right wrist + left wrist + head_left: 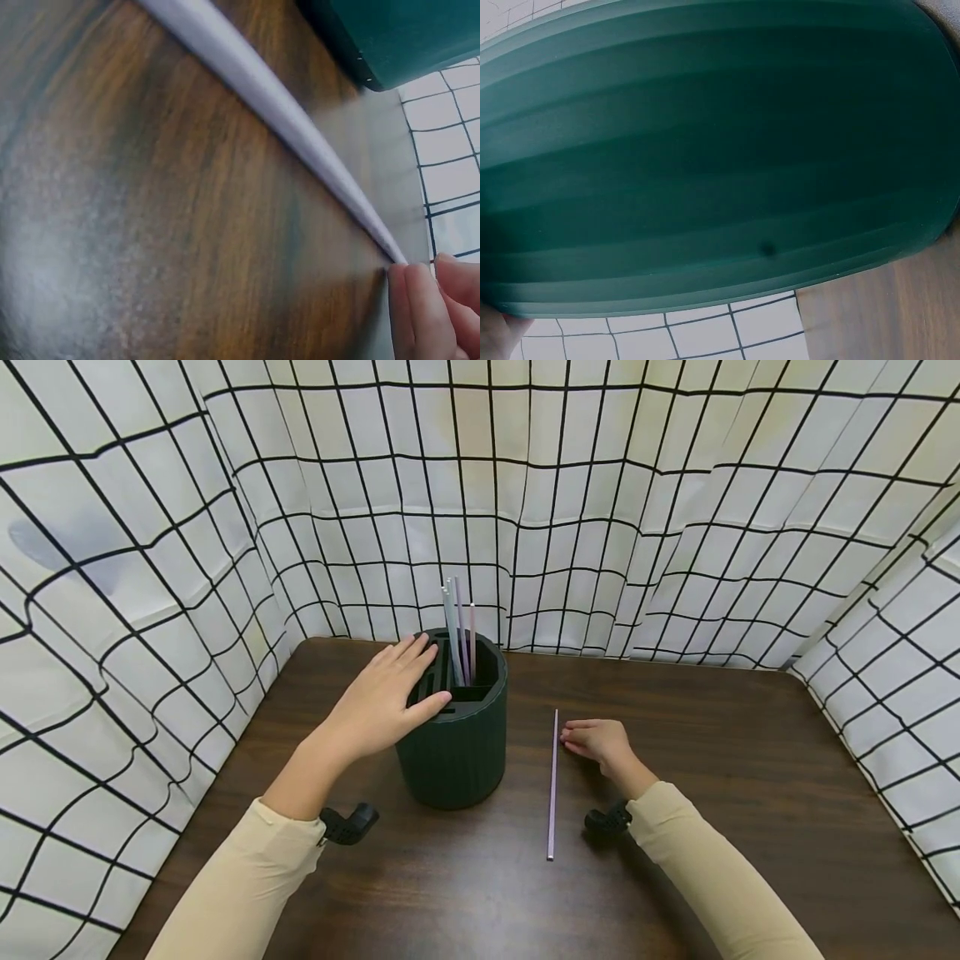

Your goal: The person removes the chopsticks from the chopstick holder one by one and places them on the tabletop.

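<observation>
A dark green ribbed pen holder (453,760) stands upright on the table, its top divided into slots. Several thin pale sticks (459,635), bluish, lilac and pinkish, lean in its open rear compartment. My left hand (390,693) rests across the slotted top, fingers reaching over it and thumb at the near rim. In the left wrist view the holder's side (720,165) fills most of the picture. A lilac stick (553,785) lies on the table right of the holder. My right hand (600,743) is beside its far end, fingertips (416,277) right at the stick, thumb apart from the fingers.
The dark brown wooden table (720,793) ends at white curtains with a black grid (585,510) on the back, left and right. Black wrist cameras (351,823) sit at both sleeve cuffs.
</observation>
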`<state>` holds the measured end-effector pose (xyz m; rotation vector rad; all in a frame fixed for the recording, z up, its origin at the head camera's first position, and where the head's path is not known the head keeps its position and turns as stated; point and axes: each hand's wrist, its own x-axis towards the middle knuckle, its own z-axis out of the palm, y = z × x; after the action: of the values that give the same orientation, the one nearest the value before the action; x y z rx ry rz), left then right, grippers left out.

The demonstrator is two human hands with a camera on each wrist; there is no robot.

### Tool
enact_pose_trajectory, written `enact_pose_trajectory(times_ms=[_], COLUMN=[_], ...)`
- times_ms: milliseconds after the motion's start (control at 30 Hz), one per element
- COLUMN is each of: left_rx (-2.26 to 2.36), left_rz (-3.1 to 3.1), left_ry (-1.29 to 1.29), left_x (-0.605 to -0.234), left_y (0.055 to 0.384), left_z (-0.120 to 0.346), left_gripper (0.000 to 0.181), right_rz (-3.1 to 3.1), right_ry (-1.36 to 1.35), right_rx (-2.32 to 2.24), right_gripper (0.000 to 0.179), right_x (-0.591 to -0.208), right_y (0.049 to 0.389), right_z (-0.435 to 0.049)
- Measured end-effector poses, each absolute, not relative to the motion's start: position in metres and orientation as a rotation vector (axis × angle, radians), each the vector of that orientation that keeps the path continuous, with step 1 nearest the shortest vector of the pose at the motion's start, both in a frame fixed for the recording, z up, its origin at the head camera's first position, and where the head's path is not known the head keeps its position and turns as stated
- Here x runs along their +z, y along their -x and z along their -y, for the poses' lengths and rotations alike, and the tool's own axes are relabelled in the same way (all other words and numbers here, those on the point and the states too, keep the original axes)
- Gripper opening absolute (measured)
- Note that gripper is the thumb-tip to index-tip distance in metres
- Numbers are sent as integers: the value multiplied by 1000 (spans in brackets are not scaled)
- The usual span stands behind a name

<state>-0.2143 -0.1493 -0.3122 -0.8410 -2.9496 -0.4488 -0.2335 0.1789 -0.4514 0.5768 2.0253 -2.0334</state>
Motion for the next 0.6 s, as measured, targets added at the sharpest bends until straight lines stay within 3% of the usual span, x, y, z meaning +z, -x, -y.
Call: enact_pose_trajectory(times_ms=[200,600], left_rx=[-453,-465], left_rz=[2948,2949], left_ry=[847,839], left_x=[-312,-312], left_y=[214,215], left_z=[148,149], left_gripper=[76,76], right_rz=[-1825,-1827], right_ry=[-428,-93], right_rx=[-2198,-2301], right_gripper=[48,48], right_x=[-429,-324], right_y=[227,229], right_z=[-183,-159])
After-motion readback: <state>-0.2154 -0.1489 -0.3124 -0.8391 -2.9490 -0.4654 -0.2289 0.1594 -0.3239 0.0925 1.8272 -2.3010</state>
